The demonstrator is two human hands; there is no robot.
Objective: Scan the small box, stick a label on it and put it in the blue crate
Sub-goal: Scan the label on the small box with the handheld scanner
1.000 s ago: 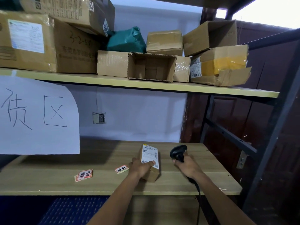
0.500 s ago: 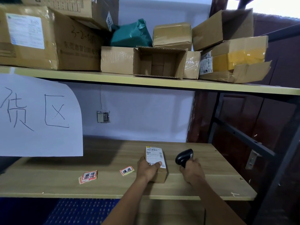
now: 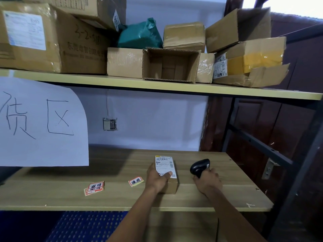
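Note:
A small cardboard box [image 3: 168,185] with a white barcode sheet on top rests on the wooden lower shelf [image 3: 113,198]. My left hand [image 3: 157,179] grips it from the left, thumb on the white sheet. My right hand [image 3: 207,180] holds a black barcode scanner [image 3: 199,167] just right of the box, low over the shelf. A single red-and-yellow label [image 3: 136,181] lies left of the box. A small stack of the same labels [image 3: 94,188] lies further left. The blue crate [image 3: 83,226] shows below the shelf's front edge.
The upper shelf [image 3: 157,86] carries several cardboard boxes, one open box [image 3: 170,66] facing me and a green bag [image 3: 139,34]. A white paper sign [image 3: 42,123] hangs at the left. Dark metal frame bars [image 3: 258,145] stand to the right.
The box has been lowered flat onto the shelf under my left hand. My right hand has dropped with the scanner toward the shelf surface. The view has shifted slightly.

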